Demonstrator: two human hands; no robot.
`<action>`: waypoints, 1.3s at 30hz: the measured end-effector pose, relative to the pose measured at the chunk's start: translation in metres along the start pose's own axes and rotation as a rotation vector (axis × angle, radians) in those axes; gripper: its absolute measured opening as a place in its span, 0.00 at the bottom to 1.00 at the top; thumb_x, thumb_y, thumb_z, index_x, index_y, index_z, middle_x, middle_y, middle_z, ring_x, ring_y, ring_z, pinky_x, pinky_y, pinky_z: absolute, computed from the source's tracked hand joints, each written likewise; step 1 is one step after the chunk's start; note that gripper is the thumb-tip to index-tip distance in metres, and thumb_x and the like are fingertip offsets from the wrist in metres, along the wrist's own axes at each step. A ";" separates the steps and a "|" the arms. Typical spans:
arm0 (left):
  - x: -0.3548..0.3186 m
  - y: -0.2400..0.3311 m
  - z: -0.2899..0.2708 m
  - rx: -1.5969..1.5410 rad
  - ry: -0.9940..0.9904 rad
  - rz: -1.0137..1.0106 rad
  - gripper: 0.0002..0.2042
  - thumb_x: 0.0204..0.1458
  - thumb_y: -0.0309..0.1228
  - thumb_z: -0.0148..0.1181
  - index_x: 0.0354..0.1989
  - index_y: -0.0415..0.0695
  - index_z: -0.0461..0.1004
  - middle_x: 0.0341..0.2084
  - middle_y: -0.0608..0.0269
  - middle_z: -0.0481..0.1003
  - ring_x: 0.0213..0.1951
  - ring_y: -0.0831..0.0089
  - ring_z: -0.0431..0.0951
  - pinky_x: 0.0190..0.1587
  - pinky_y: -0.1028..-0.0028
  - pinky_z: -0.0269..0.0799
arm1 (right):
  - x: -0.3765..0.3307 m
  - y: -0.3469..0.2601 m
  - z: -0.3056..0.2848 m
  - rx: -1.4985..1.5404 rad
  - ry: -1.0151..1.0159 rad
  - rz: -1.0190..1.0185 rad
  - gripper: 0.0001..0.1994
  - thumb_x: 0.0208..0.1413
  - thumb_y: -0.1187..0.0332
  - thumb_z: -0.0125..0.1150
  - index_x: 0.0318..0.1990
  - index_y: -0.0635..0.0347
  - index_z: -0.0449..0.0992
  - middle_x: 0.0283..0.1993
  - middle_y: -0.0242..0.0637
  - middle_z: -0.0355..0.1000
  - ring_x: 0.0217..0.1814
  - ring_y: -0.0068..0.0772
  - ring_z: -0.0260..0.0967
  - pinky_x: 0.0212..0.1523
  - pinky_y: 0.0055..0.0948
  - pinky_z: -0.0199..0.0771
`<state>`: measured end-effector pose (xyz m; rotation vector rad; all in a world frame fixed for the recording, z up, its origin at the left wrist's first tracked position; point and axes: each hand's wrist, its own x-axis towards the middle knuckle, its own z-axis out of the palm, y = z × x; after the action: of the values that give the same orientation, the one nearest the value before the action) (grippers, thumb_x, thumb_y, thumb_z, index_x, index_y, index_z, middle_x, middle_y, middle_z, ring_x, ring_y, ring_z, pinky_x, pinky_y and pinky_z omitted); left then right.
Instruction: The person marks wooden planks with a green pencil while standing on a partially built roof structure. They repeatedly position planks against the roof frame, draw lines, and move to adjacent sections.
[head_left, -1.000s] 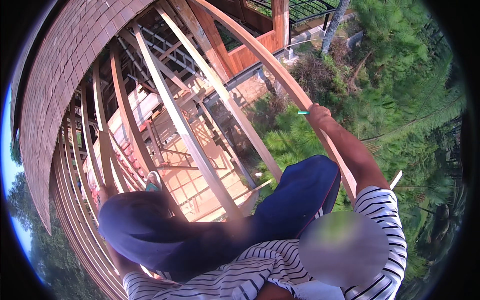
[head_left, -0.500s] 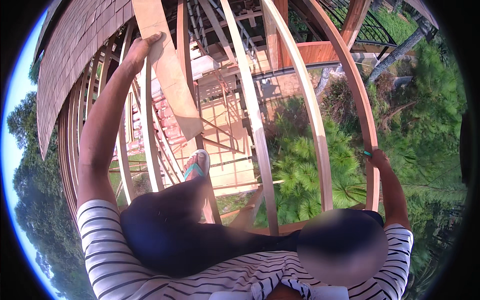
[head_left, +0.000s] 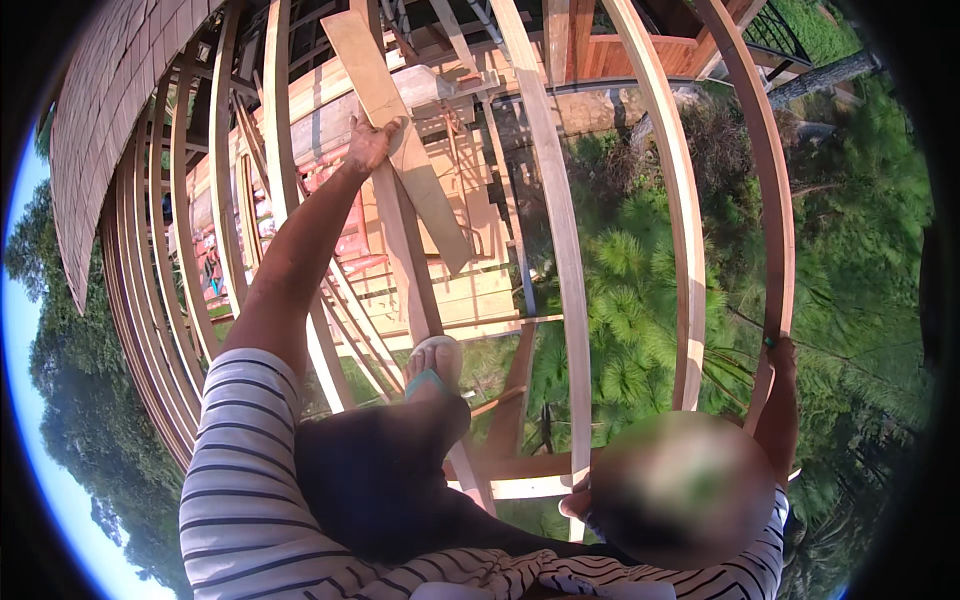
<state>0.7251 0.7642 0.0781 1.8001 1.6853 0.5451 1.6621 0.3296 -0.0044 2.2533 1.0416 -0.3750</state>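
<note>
My left hand (head_left: 372,145) reaches far forward and grips the edge of a flat wooden plank (head_left: 395,110). The thumb lies on its face while the fingers go round the side. That plank slants across a rafter (head_left: 405,250), its near end jutting out to the right over the gap. On the far right, my right hand (head_left: 780,355) is wrapped round another rafter (head_left: 775,200). A small green item shows at its fingers, too small to name. My foot in a flip-flop (head_left: 436,368) rests on the rafter beneath the plank.
Several bare rafters with open gaps run away from me. Shingled roofing (head_left: 110,130) covers the left. Far below lie boards (head_left: 470,290), red tiles and a long pale beam (head_left: 430,85). Trees (head_left: 630,290) fill the right. A blurred round patch (head_left: 690,490) hides the lower right.
The plank and my left hand have shifted right and nearer, from between rafters to over the rafter under my foot. My right hand still holds its rafter; my view has shifted.
</note>
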 end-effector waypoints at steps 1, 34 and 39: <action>-0.012 -0.017 0.000 -0.163 0.047 -0.042 0.27 0.58 0.45 0.59 0.63 0.46 0.71 0.71 0.46 0.56 0.71 0.55 0.57 0.71 0.57 0.50 | 0.001 -0.018 0.001 0.065 -0.023 -0.036 0.27 0.60 0.48 0.59 0.55 0.62 0.69 0.50 0.54 0.75 0.53 0.54 0.77 0.48 0.49 0.82; -0.032 -0.008 0.031 0.381 0.205 -0.163 0.41 0.58 0.58 0.54 0.65 0.29 0.62 0.67 0.27 0.52 0.65 0.36 0.59 0.65 0.47 0.63 | -0.086 -0.080 -0.089 0.364 -0.310 0.373 0.21 0.62 0.65 0.57 0.62 0.58 0.67 0.62 0.54 0.67 0.59 0.57 0.72 0.52 0.52 0.77; -0.038 0.008 0.034 0.417 0.169 -0.211 0.41 0.59 0.57 0.53 0.64 0.27 0.62 0.63 0.26 0.58 0.62 0.35 0.64 0.59 0.46 0.68 | -0.128 -0.211 -0.163 0.850 0.330 0.074 0.19 0.67 0.59 0.51 0.56 0.64 0.71 0.52 0.62 0.71 0.57 0.61 0.70 0.55 0.50 0.72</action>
<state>0.7493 0.7217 0.0627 1.8600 2.2041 0.2721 1.4180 0.4638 0.0948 3.1885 1.0793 -0.4873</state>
